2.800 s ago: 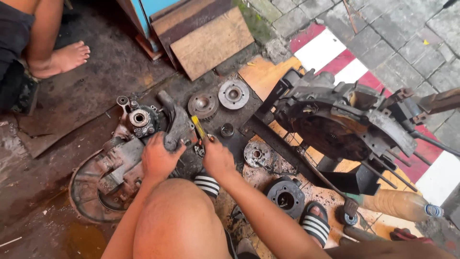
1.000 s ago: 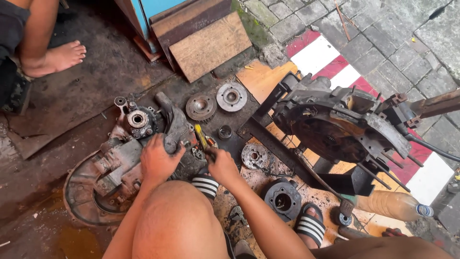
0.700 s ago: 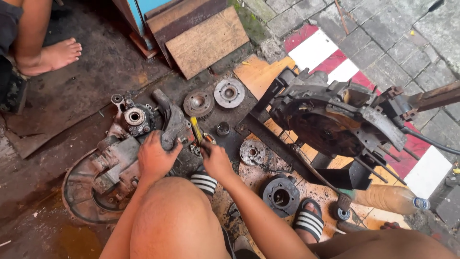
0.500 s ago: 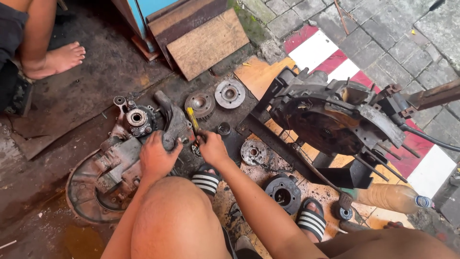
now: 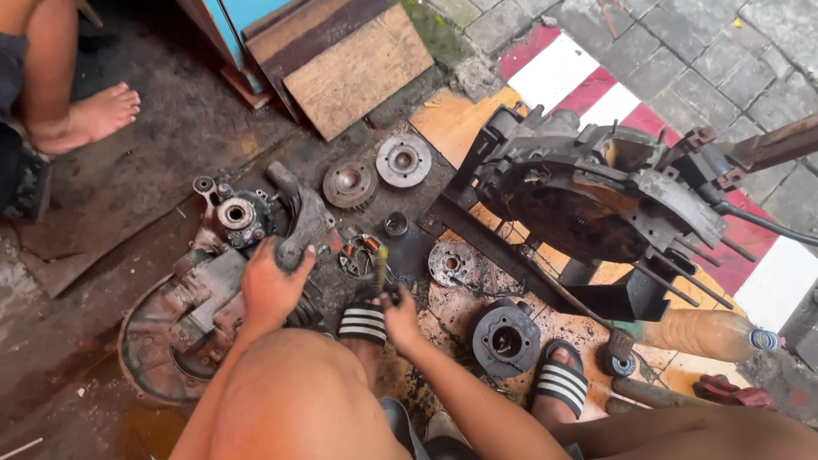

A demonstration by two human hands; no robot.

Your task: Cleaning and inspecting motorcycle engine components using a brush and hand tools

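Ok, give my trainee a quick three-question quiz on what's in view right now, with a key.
1. True or false: the left hand rests on the grey engine casing.
2. What does the right hand hold? A) a yellow-handled screwdriver B) a hammer C) a bottle
3. How many round metal discs lie side by side just below the wooden board?

Key:
1. True; its fingers curl over the casing's dark metal arm.
2. A; the yellow-handled screwdriver points up toward the stator plate with copper coils.
3. Two: a darker toothed disc and a lighter disc.
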